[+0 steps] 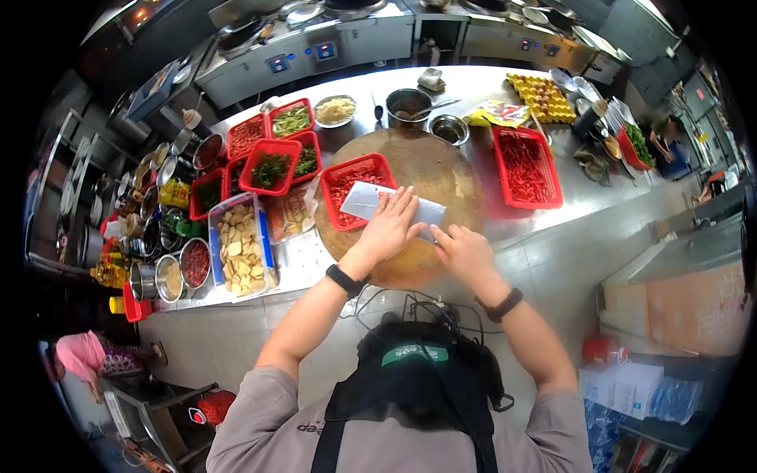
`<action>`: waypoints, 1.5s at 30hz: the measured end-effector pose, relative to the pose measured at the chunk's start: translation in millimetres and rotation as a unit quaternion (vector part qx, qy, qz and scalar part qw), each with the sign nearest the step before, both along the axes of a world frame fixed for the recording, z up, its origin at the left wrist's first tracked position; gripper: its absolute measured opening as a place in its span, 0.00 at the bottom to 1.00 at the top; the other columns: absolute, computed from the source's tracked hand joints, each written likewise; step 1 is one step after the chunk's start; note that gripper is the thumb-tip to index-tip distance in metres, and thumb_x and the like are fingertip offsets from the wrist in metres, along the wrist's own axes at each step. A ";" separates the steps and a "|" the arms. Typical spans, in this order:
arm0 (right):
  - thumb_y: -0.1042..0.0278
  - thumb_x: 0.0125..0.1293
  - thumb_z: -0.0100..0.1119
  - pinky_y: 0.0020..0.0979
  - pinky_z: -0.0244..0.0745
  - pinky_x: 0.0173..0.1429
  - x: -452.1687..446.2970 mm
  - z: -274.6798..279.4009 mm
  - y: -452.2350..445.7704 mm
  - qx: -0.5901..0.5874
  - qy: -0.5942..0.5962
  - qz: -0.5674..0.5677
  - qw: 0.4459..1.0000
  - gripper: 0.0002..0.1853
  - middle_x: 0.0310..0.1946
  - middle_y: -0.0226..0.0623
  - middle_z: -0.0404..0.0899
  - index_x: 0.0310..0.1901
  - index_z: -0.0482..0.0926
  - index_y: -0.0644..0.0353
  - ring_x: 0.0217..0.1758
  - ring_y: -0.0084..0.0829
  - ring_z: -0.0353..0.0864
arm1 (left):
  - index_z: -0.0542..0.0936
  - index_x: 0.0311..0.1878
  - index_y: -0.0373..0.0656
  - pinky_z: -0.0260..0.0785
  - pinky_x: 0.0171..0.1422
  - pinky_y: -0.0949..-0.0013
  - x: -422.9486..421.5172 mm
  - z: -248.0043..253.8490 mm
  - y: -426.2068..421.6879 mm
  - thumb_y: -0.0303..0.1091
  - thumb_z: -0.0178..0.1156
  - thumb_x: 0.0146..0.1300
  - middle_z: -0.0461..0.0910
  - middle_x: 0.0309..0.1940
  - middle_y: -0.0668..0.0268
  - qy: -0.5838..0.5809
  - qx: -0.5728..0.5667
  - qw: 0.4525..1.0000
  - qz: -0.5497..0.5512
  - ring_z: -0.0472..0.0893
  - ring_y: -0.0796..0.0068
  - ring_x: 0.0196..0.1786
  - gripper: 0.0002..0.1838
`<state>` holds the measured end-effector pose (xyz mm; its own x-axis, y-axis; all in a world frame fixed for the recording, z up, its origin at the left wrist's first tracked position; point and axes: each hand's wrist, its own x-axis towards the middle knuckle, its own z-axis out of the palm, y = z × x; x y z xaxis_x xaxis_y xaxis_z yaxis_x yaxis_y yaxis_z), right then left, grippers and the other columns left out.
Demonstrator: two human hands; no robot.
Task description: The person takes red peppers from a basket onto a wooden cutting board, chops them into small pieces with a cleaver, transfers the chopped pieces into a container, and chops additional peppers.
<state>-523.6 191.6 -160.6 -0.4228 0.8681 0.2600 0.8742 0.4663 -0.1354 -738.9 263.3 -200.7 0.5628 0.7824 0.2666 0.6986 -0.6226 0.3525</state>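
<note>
A broad cleaver (361,200) lies tilted across the round wooden chopping block (426,169), its left end over the rim of a red plastic basket (333,174). My right hand (464,254) is closed around the cleaver's handle, which is mostly hidden by the fingers. With fingers stretched out, my left hand (389,229) rests flat on the blade. Chopped red peppers (347,183) fill the basket, which stands on the block's left part. Whether anything lies under the blade is hidden.
Red baskets of vegetables (272,167) and a tub of sliced potatoes (240,251) stand left. A basket of red chillies (527,167) is on the right. Behind are a dark pot (408,104) and egg trays (546,96). Another person (95,359) is at lower left.
</note>
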 end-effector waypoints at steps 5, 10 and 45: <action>0.59 0.62 0.67 0.38 0.79 0.41 11.8 6.7 -2.4 -0.016 -0.016 -0.001 1.000 0.19 0.34 0.33 0.78 0.55 0.83 0.50 0.41 0.35 0.82 | 0.64 0.76 0.35 0.42 0.85 0.47 -45.5 -33.9 34.1 0.60 0.45 0.77 0.54 0.81 0.49 0.062 -0.075 0.991 0.093 0.52 0.55 0.84 0.39; 0.60 0.63 0.67 0.43 0.79 0.41 44.2 -1.6 -7.9 -0.047 0.029 -0.121 0.991 0.18 0.35 0.37 0.80 0.55 0.83 0.51 0.40 0.43 0.84 | 0.63 0.76 0.31 0.43 0.85 0.47 -90.3 -59.1 67.1 0.60 0.44 0.77 0.53 0.80 0.43 -0.016 -0.136 0.968 0.212 0.52 0.48 0.83 0.41; 0.77 0.57 0.61 0.45 0.76 0.54 396.9 -123.1 187.1 -0.139 0.310 -0.037 0.940 0.09 0.37 0.46 0.83 0.39 0.85 0.61 0.48 0.50 0.81 | 0.75 0.69 0.40 0.66 0.71 0.52 0.6 -42.0 68.1 0.33 0.57 0.74 0.77 0.62 0.45 -0.031 0.007 0.895 0.444 0.76 0.46 0.65 0.22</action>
<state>-126.7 378.8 -283.7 -0.2005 0.9601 0.1950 0.6160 0.2783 -0.7370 -738.3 331.5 -242.7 -0.2965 0.9105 0.2881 0.8998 0.1651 0.4040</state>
